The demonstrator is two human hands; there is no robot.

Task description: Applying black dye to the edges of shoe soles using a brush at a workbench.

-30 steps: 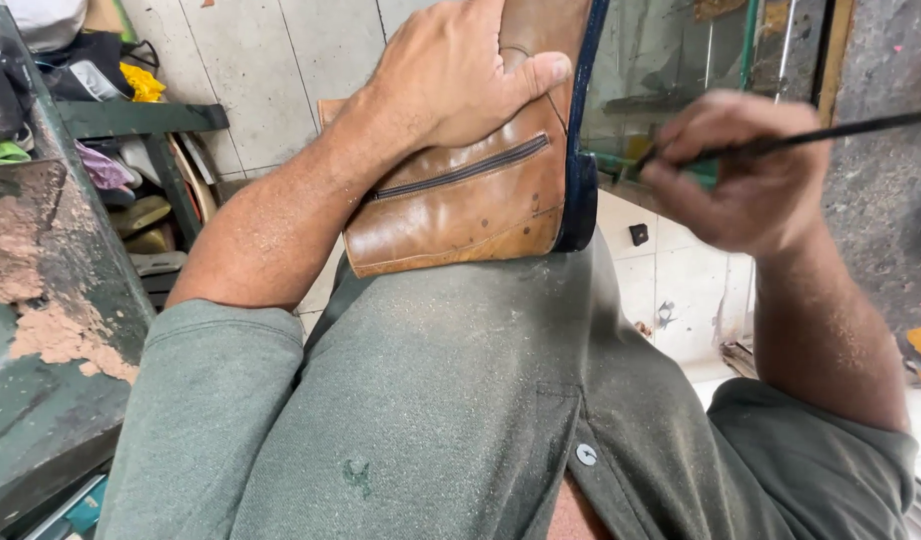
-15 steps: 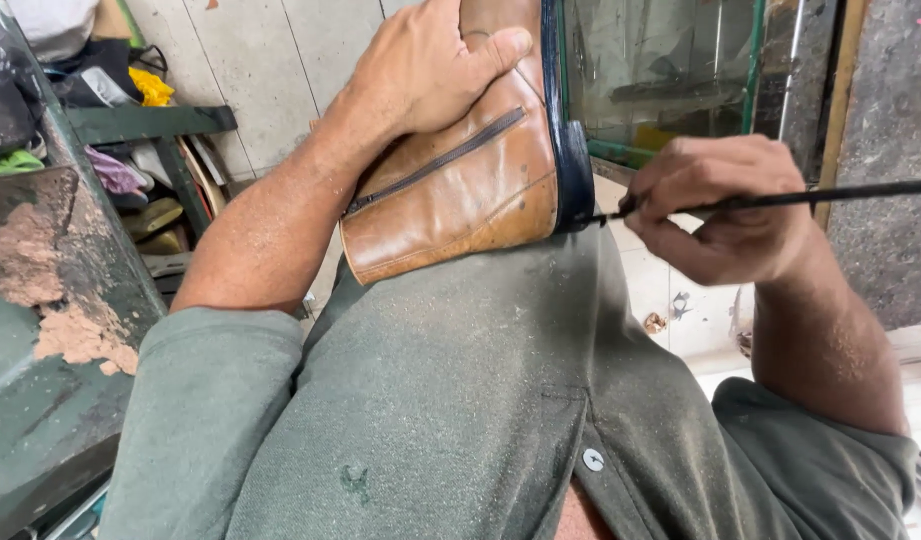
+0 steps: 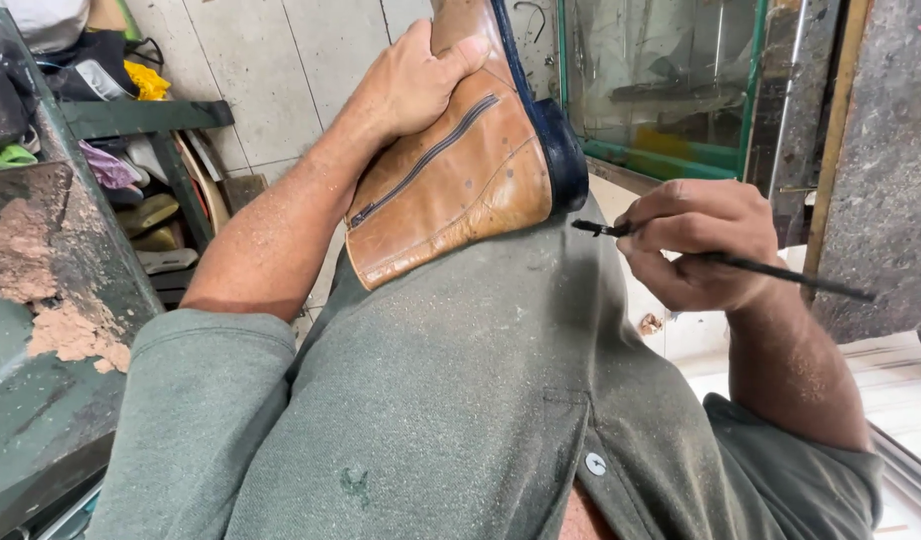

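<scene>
The left hand [image 3: 410, 85] is gripping the tan boot [image 3: 460, 180] at upper centre, fingers wrapped over its upper; the right hand [image 3: 700, 245] is pinching a thin brush [image 3: 740, 263] beside the heel; the leather is probably stiff and light, best held by the upper.
</scene>
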